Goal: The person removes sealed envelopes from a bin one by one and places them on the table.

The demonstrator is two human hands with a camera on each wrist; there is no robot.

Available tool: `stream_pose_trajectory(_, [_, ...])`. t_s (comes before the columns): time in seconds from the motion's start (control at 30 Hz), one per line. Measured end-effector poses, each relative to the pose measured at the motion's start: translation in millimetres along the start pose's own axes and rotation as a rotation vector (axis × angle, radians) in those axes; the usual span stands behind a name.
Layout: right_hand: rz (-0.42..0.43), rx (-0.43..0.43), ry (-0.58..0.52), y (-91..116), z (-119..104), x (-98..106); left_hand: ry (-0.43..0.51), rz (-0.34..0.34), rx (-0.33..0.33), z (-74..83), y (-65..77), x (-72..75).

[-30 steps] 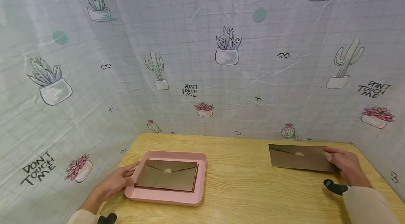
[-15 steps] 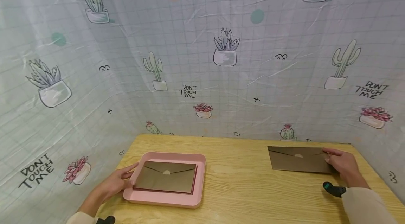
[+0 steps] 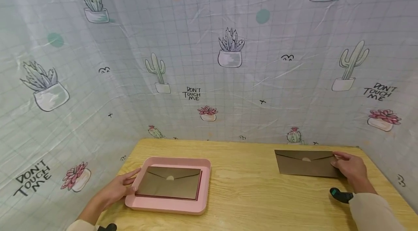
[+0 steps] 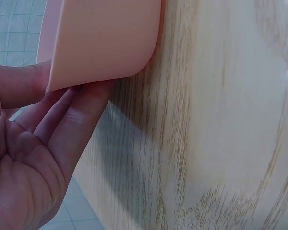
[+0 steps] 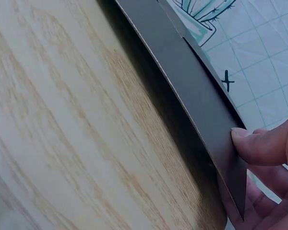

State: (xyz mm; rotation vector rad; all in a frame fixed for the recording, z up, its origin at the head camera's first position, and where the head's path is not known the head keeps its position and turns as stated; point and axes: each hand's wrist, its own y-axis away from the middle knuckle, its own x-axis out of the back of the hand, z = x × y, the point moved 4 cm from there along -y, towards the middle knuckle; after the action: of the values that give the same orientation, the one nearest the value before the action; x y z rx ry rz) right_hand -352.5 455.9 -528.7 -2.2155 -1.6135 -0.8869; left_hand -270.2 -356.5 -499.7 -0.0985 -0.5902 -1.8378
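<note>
"Both sides busy?"
"Left grip pinches the pink tray by its rim; right grip holds a brown envelope over the bench."
"In the tray?"
"A second envelope, flap side up."

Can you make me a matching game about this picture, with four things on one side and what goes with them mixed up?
Things
1. left hand
2. right hand
3. tray
4. wooden table

Clues
A. pink, with a brown envelope lying in it
B. pinches the other brown envelope by one end
C. yellowish, with grain lines
D. grips the tray's edge

Right pairs: 1-D, 2-B, 3-A, 4-C
</note>
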Motion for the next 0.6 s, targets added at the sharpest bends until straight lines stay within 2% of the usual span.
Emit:
stream_pose_trajectory(0.13, [0.041, -0.02, 0.025, 2.0, -2.7, 0.7, 0.001, -0.001, -0.004, 1.6, -1.0, -0.1])
stream_pose_trajectory(0.33, [0.056, -0.012, 0.083, 4.5, -3.2, -0.2, -0.003, 0.006, 0.003, 0.6, -1.4, -1.2])
stream_pose_trajectory(0.6, [0.106, 0.005, 0.091, 5.2, -3.7, -2.5, -0.004, 0.011, 0.003, 0.2, -2.1, -1.1])
